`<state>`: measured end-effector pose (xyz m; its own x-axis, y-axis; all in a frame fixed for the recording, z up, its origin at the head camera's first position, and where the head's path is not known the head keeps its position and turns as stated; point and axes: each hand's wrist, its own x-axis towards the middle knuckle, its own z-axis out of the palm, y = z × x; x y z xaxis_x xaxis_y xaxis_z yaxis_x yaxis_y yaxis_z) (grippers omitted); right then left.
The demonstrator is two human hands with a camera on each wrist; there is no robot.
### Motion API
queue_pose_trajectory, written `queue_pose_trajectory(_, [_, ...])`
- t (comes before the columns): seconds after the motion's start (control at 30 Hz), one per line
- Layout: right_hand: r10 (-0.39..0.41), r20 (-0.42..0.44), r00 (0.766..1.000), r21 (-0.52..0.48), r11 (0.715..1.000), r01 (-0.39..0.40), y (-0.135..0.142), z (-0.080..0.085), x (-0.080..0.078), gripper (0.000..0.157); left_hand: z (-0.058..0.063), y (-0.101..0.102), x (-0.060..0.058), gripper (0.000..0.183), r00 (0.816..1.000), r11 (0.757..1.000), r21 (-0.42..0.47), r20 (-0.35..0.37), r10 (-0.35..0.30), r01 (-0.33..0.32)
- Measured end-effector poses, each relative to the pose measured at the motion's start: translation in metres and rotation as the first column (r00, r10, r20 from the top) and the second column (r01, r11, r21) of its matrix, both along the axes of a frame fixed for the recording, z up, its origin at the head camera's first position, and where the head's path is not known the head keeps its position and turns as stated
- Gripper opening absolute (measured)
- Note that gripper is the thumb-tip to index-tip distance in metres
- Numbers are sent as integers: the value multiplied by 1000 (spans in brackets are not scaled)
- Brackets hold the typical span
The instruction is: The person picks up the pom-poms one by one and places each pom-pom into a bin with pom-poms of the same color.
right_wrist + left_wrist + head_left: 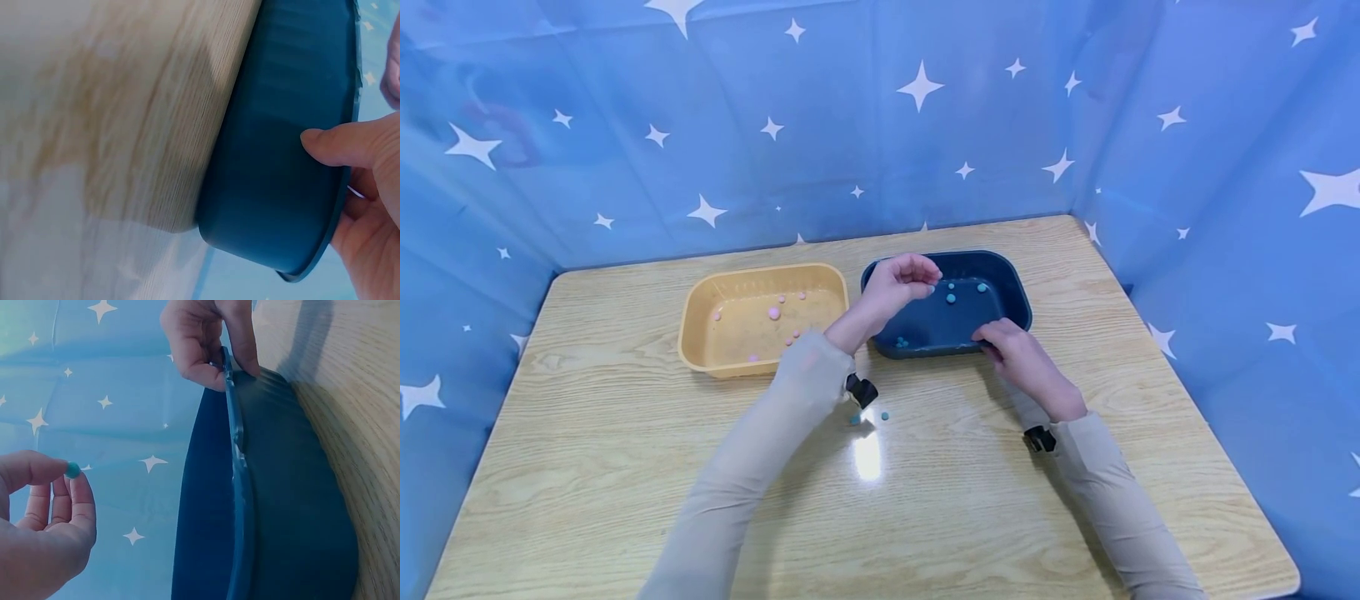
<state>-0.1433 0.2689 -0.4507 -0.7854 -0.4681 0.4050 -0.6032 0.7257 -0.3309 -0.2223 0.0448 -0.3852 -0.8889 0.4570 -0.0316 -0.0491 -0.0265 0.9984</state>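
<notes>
Between the thumb and forefinger of my left hand (891,292) is a small teal ball (73,470), held above the dark blue basin (925,323). The other fingers of that hand are bent loosely. My right hand (1030,362) grips the near rim of the same basin toward its right end, thumb (334,144) on the outer wall and fingers inside. Several teal balls (951,298) lie on the basin floor, some toward the back and a small cluster (902,342) at the front left.
Left of the dark basin stands a yellow basin (737,329) with several pink balls (774,313) in it. Two teal bits, one a ball (885,416), lie on the wooden table (602,433) in front. A blue star-patterned curtain (842,125) encloses the back and sides.
</notes>
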Motion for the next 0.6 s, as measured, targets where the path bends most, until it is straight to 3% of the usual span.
queue_pose_trajectory(0.23, [-2, 9, 1000, 4, 1000, 2, 0, 1, -1, 24, 1, 7, -8, 18, 998, 1000, 10, 58, 20, -20])
queue_pose_trajectory(0.6, [31, -47, 998, -9, 999, -32, 0, -1, -1, 24, -1, 17, -14, 20, 999, 1000, 10, 33, 15, -15])
